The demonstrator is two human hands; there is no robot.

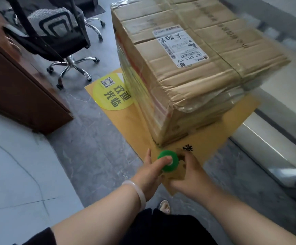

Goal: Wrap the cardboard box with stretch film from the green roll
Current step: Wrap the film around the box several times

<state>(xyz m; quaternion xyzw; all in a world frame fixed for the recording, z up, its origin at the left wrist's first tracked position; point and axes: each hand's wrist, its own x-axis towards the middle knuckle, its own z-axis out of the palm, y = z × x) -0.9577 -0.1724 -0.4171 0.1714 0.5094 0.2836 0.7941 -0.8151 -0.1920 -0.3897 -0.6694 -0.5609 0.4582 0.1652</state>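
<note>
A grey stone-patterned floor point(94, 138) fills the view from above, with a paler section at the lower left. On it lies a flat yellow-brown cardboard sheet point(214, 138), and on that sheet stands a large cardboard box point(188, 71), its sides already covered in glossy, wrinkled stretch film point(212, 101) that also crosses part of its top. A white shipping label point(180, 45) with barcodes and handwriting sits on the top face. To the left stands a brown wooden desk point(19, 89), and behind it a black mesh office chair point(55, 27) on a chrome wheeled base. A round yellow-green sticker point(113, 92) with a QR code and Chinese characters lies on the sheet, touching the box's left side. Near the bottom centre, just below the box's nearest corner, both bare arms reach forward and meet around the green roll point(167, 160) of film. The left hand point(150, 174) grips the roll from the left, its thumb pressed over the roll's open end, fingers partly spread; a pale translucent bangle point(136, 191) circles that wrist. The right hand point(191, 175) is closed around the far end of the roll, fingers curled, though the exact grip is partly hidden. A thin band of film runs from the roll up toward the box's corner. Below the hands, dark clothing and the tip of a light shoe point(164, 206) show.
</note>
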